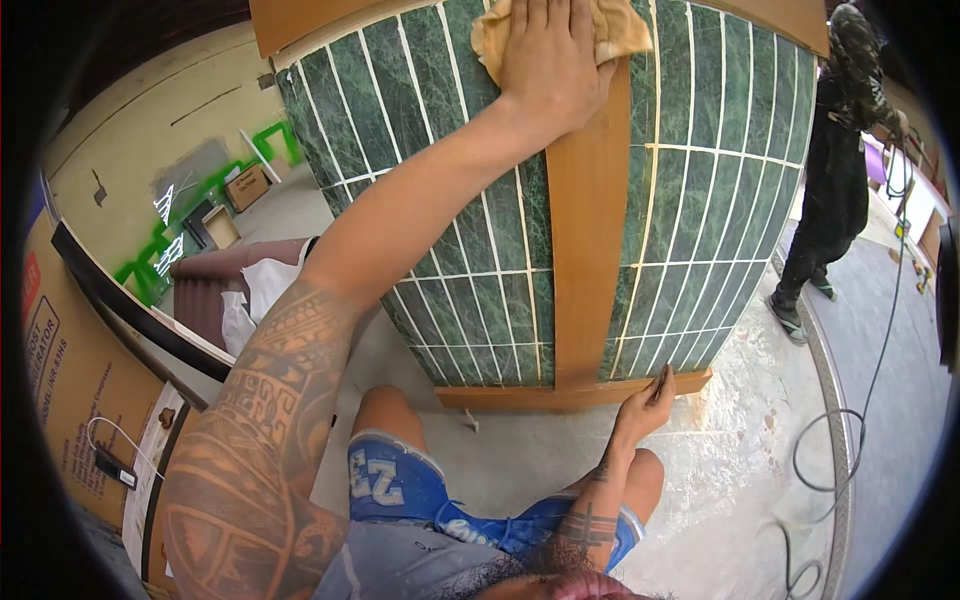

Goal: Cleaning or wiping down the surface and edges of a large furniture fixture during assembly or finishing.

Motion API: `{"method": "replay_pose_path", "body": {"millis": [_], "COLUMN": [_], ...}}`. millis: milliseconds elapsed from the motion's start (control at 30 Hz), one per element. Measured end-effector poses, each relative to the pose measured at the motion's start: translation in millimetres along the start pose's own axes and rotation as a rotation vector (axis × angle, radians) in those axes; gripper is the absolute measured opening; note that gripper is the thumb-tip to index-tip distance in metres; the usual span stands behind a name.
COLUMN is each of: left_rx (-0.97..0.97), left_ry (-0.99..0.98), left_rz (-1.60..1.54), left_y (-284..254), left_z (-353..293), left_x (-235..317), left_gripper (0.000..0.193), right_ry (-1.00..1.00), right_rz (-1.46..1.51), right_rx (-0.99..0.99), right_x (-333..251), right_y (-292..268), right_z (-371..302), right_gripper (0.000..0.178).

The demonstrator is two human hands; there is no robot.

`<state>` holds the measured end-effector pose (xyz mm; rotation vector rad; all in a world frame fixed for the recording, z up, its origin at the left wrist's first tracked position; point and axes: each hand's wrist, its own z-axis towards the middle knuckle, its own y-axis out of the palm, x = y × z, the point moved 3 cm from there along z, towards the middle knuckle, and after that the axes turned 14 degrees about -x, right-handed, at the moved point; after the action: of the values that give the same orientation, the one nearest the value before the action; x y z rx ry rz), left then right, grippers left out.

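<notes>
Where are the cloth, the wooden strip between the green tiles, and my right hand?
Cloth (625, 30): head view, uncovered part beside the left hand (553, 65).
Wooden strip (586, 250): head view, middle of its face.
Right hand (642, 411): head view, middle of the hand.

far left: large brown carton (95, 365), printed on its side; small black device (115, 467) against its lower part, white cord (140, 447) trailing off. beyond, upper left: marked beige wall (190, 90), bright green patches (275, 148) along its foot; small brown carton (247, 187) near there, beside an open pale box (221, 227). nearer: maroon ribbed piece (205, 310), kind unclear, white sheeting (268, 290) draped over one end. right: co-worker (838, 170) in dark clothing and sandals (787, 320), feet near the edge of grey flooring (900, 350); dark cable (863, 430) looped across it, onto paler floor (720, 470). past the co-worker: small purple panel (875, 165), too far off to make out.
</notes>
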<state>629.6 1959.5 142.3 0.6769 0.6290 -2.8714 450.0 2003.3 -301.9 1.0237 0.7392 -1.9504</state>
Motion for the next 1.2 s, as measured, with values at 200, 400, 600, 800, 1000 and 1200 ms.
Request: {"method": "replay_pose_path", "body": {"millis": [200, 400, 600, 800, 1000, 1200], "left_rx": [-0.102, 0.029, -0.697, -0.252, -0.121, -0.455], "left_ry": [0.049, 0.045, 0.238, 0.349, 0.099, 0.663], "left_rz": [-0.013, 0.050, -0.009, -0.320, 0.072, -0.079], "left_y": [12.3, -3.9, 68.8, 54.1, 19.6, 102.7], "left_z": [-27.8, -4.1, -169.5, -118.6, -27.3, -204.4], "left_x": [11.4, -3.1, 73.4, 40.4, 21.3, 108.7], "left_gripper": [0.088, 0.082, 0.075, 0.058, 0.062, 0.069], "right_ry": [0.014, 0.030, 0.006, 0.064, 0.071, 0.046], "right_rz": [-0.014, 0.006, 0.004, -0.003, 0.101, 0.123], "right_rx": [-0.018, -0.026, -0.033, 0.012, -0.010, -0.023], "right_x": [-2.3, -7.1, -4.7, 3.5, -9.7, -0.3], "right_y": [3.9, 4.3, 9.7, 5.6, 8.0, 15.2], "right_z": [-6.2, -7.8, -1.5, 0.2, -6.0, -10.7], "right_gripper": [0.030, 0.028, 0.029, 0.029, 0.030, 0.030]}}
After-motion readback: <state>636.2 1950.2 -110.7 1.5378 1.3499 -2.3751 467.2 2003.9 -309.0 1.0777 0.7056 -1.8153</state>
